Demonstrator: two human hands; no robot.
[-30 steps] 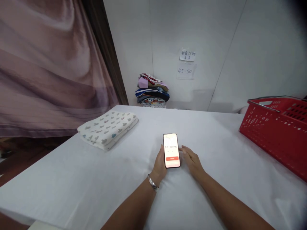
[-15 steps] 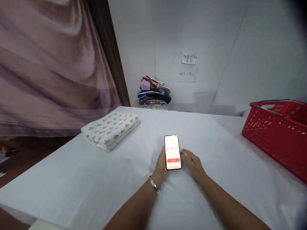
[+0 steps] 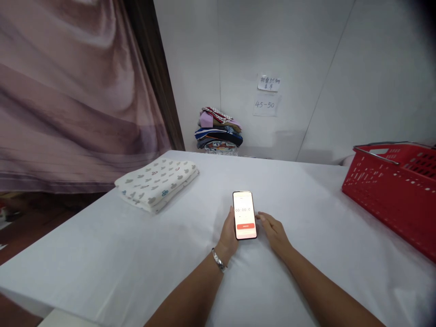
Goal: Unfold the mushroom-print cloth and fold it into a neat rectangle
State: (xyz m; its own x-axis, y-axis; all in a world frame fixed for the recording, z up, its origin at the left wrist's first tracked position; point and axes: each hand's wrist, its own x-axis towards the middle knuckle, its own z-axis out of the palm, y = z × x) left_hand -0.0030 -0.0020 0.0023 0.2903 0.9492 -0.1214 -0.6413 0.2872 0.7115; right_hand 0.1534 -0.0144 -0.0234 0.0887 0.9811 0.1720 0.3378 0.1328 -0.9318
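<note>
A smartphone (image 3: 245,215) with a lit screen is held upright just above the white-covered table. Its screen shows a row of zeros like a timer and an orange-red button. My left hand (image 3: 229,234) is closed round the phone's left side, thumb along the edge and the other fingers hidden behind it. A silver bracelet (image 3: 218,260) circles my left wrist. At the phone's right edge is my right hand (image 3: 275,232), loosely bent with its fingertips close to the edge; whether they touch it is hard to make out. No object shows in my right hand.
A folded white cloth with grey printed shapes (image 3: 158,181) lies on the table (image 3: 136,259) at the left. On the right stands a red plastic basket (image 3: 391,195) with a metal handle. Folded fabrics (image 3: 219,131) are stacked by the back wall, near paper signs (image 3: 265,104). A pinkish curtain (image 3: 75,100) hangs at left.
The view has shifted very slightly, and the phone appears a touch higher in it. Both hands keep their places around the phone.
</note>
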